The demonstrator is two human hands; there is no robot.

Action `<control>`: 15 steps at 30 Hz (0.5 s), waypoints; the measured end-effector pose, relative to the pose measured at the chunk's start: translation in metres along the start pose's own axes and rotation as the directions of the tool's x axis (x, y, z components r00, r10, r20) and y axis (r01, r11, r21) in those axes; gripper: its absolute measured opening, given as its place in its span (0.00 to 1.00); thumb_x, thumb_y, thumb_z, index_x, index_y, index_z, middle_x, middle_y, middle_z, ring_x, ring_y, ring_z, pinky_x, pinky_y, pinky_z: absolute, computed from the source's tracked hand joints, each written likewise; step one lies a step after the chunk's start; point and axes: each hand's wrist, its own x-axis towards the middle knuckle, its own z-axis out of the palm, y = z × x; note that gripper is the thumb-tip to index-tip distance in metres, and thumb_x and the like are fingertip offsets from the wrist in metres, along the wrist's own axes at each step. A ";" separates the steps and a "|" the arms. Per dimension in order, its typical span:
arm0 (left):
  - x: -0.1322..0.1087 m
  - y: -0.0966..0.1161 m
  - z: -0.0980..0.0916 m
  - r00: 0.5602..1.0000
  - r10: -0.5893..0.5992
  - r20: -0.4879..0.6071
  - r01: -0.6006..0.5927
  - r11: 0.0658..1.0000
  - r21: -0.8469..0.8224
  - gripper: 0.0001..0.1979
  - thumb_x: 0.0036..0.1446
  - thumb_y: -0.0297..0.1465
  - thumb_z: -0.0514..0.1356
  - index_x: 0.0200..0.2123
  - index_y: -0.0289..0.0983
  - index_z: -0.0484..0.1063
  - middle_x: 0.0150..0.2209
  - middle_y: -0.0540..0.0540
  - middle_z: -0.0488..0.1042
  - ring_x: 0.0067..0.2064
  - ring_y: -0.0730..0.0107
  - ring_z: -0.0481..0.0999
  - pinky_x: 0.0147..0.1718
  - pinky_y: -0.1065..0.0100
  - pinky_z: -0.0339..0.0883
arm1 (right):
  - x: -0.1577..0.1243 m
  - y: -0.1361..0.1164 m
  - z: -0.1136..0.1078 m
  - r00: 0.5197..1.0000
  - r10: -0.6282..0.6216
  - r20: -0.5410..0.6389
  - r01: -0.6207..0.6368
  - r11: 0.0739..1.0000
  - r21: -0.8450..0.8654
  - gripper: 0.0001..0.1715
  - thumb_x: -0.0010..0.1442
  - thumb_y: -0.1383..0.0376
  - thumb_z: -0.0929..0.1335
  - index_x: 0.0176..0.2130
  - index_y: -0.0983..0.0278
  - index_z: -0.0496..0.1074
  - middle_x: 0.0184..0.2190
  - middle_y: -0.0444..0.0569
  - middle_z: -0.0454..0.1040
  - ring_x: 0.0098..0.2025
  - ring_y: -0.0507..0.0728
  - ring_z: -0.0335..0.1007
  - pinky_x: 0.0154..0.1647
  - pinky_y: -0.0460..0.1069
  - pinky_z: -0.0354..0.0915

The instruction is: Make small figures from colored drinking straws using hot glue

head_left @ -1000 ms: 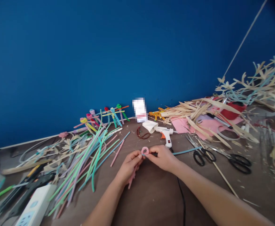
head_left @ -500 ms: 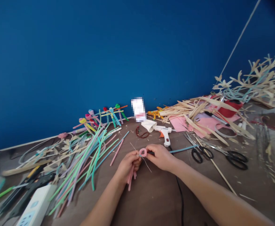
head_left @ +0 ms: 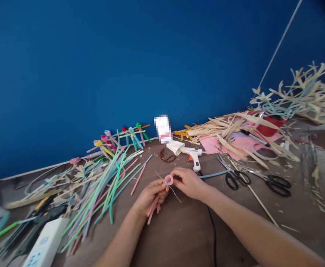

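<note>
Both hands meet over the middle of a brown table (head_left: pixel 179 237). My left hand (head_left: pixel 149 195) is closed around a few pink strips (head_left: pixel 152 207) that hang down from its fingers. At the top of those strips sits a small pink rolled coil (head_left: pixel 168 180), pinched between the fingertips of both hands. My right hand (head_left: pixel 189 182) is closed on the coil's right side. A thin pale thread or wire (head_left: pixel 175 193) trails from the coil toward me.
Several long green, blue and pink strips (head_left: pixel 106 185) lie to the left, with small coloured stick figures (head_left: pixel 123 137) by the blue wall. A white glue gun (head_left: pixel 194 156), beads (head_left: pixel 168 157), black scissors (head_left: pixel 236 178), more scissors (head_left: pixel 279 183), dry leaf strips (head_left: pixel 234 129) and a power strip (head_left: pixel 44 243) surround the hands.
The hands barely shifted. A thin pale thread now shows at the coil, and the pink strips hang more bunched under my left hand. The view drifted slightly.
</note>
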 end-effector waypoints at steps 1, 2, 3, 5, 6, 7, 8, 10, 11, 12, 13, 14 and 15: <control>-0.001 0.001 0.001 1.000 0.014 -0.025 -0.012 0.998 0.055 0.10 0.47 0.35 0.57 0.25 0.33 0.62 0.16 0.57 0.48 0.17 0.83 0.44 0.15 0.77 0.36 | 0.000 0.002 -0.001 1.000 -0.006 0.005 0.006 1.000 0.005 0.08 0.52 0.74 0.63 0.32 0.64 0.68 0.31 0.45 0.70 0.33 0.51 0.64 0.34 0.44 0.57; -0.002 0.002 0.003 0.998 0.029 -0.053 -0.023 0.994 0.109 0.12 0.48 0.37 0.57 0.26 0.33 0.63 0.17 0.57 0.49 0.17 0.83 0.45 0.15 0.77 0.37 | 0.000 0.003 -0.001 1.000 -0.013 0.011 0.013 1.000 0.004 0.09 0.52 0.74 0.62 0.33 0.64 0.69 0.31 0.46 0.70 0.34 0.51 0.64 0.34 0.44 0.57; -0.003 0.003 0.003 0.996 0.047 -0.082 -0.033 0.986 0.163 0.13 0.48 0.38 0.56 0.26 0.32 0.64 0.17 0.57 0.49 0.17 0.83 0.46 0.15 0.77 0.37 | 0.001 0.005 -0.002 1.000 -0.020 0.016 0.020 1.000 -0.003 0.10 0.52 0.74 0.62 0.33 0.64 0.69 0.31 0.46 0.70 0.34 0.51 0.64 0.34 0.44 0.57; -0.003 0.003 0.004 0.988 0.081 -0.129 -0.045 0.965 0.258 0.15 0.48 0.40 0.56 0.27 0.32 0.64 0.17 0.57 0.50 0.18 0.83 0.47 0.15 0.77 0.38 | 0.000 0.006 -0.002 0.999 -0.038 0.021 0.038 0.999 -0.034 0.10 0.53 0.74 0.62 0.33 0.64 0.69 0.30 0.46 0.69 0.34 0.51 0.64 0.34 0.45 0.57; -0.002 0.003 0.004 0.984 0.102 -0.145 -0.055 0.954 0.296 0.15 0.48 0.40 0.56 0.27 0.32 0.64 0.17 0.57 0.50 0.18 0.83 0.47 0.15 0.77 0.38 | 0.000 0.006 -0.002 0.998 -0.051 0.021 0.053 0.997 -0.058 0.10 0.53 0.74 0.62 0.33 0.64 0.69 0.30 0.46 0.69 0.34 0.51 0.63 0.34 0.45 0.57; -0.002 0.003 0.003 0.980 0.123 -0.155 -0.067 0.944 0.323 0.15 0.48 0.41 0.56 0.27 0.32 0.65 0.17 0.57 0.50 0.18 0.83 0.47 0.15 0.77 0.38 | 0.000 0.006 -0.002 0.998 -0.067 0.020 0.069 0.994 -0.088 0.09 0.54 0.73 0.61 0.33 0.64 0.69 0.29 0.46 0.68 0.33 0.52 0.63 0.35 0.45 0.56; -0.001 0.002 0.002 0.978 0.140 -0.156 -0.080 0.939 0.336 0.15 0.48 0.41 0.56 0.28 0.32 0.64 0.17 0.57 0.50 0.18 0.83 0.47 0.15 0.77 0.38 | 0.000 0.005 -0.003 0.996 -0.082 0.017 0.084 0.989 -0.122 0.09 0.54 0.73 0.61 0.33 0.64 0.69 0.29 0.46 0.68 0.33 0.52 0.62 0.35 0.45 0.56; 0.001 0.002 -0.001 0.976 0.160 -0.148 -0.106 0.942 0.319 0.14 0.49 0.40 0.56 0.31 0.33 0.64 0.17 0.58 0.50 0.17 0.83 0.46 0.15 0.77 0.38 | 0.000 0.003 -0.004 0.994 -0.106 0.015 0.107 0.976 -0.191 0.08 0.55 0.72 0.61 0.33 0.65 0.69 0.28 0.47 0.67 0.33 0.52 0.62 0.35 0.46 0.55; 0.002 0.002 -0.002 0.976 0.164 -0.142 -0.116 0.948 0.295 0.14 0.49 0.40 0.56 0.31 0.34 0.63 0.17 0.58 0.49 0.17 0.83 0.46 0.15 0.77 0.38 | -0.001 0.001 -0.005 0.993 -0.116 0.014 0.116 0.967 -0.225 0.08 0.55 0.71 0.61 0.34 0.65 0.69 0.28 0.47 0.67 0.33 0.52 0.61 0.35 0.47 0.55; 0.002 0.003 -0.003 0.977 0.163 -0.136 -0.123 0.956 0.266 0.13 0.49 0.39 0.57 0.31 0.34 0.62 0.17 0.58 0.49 0.17 0.83 0.45 0.15 0.78 0.38 | -0.001 0.000 -0.006 0.992 -0.127 0.010 0.125 0.959 -0.256 0.08 0.55 0.71 0.61 0.34 0.65 0.69 0.29 0.47 0.67 0.33 0.53 0.61 0.36 0.48 0.55; 0.002 0.003 -0.005 0.978 0.160 -0.130 -0.127 0.964 0.234 0.12 0.48 0.38 0.57 0.30 0.35 0.62 0.16 0.58 0.49 0.16 0.84 0.45 0.15 0.78 0.38 | -0.001 -0.002 -0.008 0.990 -0.140 -0.003 0.134 0.949 -0.284 0.09 0.55 0.71 0.61 0.35 0.65 0.68 0.29 0.48 0.67 0.34 0.54 0.61 0.37 0.49 0.55; 0.002 0.004 -0.006 0.979 0.159 -0.129 -0.131 0.971 0.202 0.12 0.48 0.38 0.57 0.29 0.35 0.61 0.16 0.58 0.50 0.16 0.84 0.45 0.14 0.78 0.38 | -0.002 -0.005 -0.010 0.987 -0.156 -0.031 0.139 0.940 -0.311 0.09 0.55 0.71 0.61 0.37 0.65 0.68 0.31 0.49 0.68 0.35 0.54 0.61 0.38 0.50 0.54; 0.002 0.005 -0.007 0.978 0.163 -0.131 -0.140 0.976 0.170 0.12 0.48 0.37 0.58 0.28 0.35 0.61 0.16 0.58 0.52 0.16 0.84 0.46 0.14 0.79 0.40 | -0.003 -0.007 -0.012 0.982 -0.173 -0.078 0.138 0.932 -0.334 0.10 0.55 0.70 0.61 0.38 0.65 0.68 0.32 0.50 0.67 0.37 0.55 0.61 0.39 0.51 0.54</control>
